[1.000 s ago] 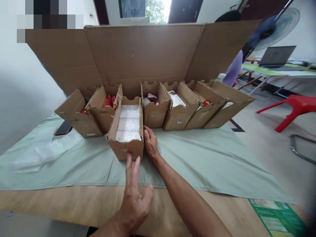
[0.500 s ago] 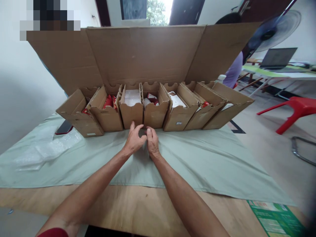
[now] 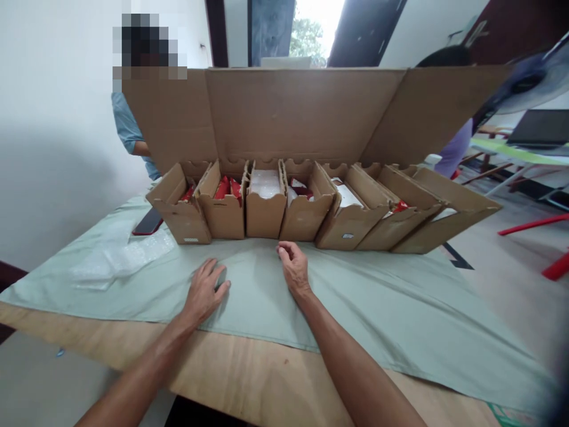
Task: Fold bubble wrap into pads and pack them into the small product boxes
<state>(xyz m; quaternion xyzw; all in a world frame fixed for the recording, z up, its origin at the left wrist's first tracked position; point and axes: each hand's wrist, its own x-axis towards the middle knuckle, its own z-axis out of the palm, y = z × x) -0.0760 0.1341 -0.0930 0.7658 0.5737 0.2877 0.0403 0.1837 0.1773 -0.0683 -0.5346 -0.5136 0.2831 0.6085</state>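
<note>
My left hand (image 3: 204,292) lies flat on the pale green cloth (image 3: 377,308), fingers stretched out and holding nothing. My right hand (image 3: 292,267) rests on the cloth a little to the right, fingers curled loosely, nothing visible in them. Just beyond both hands stands a row of several small open cardboard boxes (image 3: 265,204). The box nearest my hands holds white bubble wrap (image 3: 265,182); neighbours show red packets (image 3: 226,187). A large cardboard flap (image 3: 306,112) rises behind the row.
Loose bubble wrap (image 3: 120,261) and a dark phone (image 3: 149,221) lie on the cloth at the left. A person in a blue shirt (image 3: 128,133) stands behind the flap. The wooden table edge (image 3: 249,373) runs near me. A red chair (image 3: 540,225) is at right.
The bubble-wrap box went from in front of the row back into line with the others. Both hands have since drawn back from it onto the cloth; the view has shifted right.
</note>
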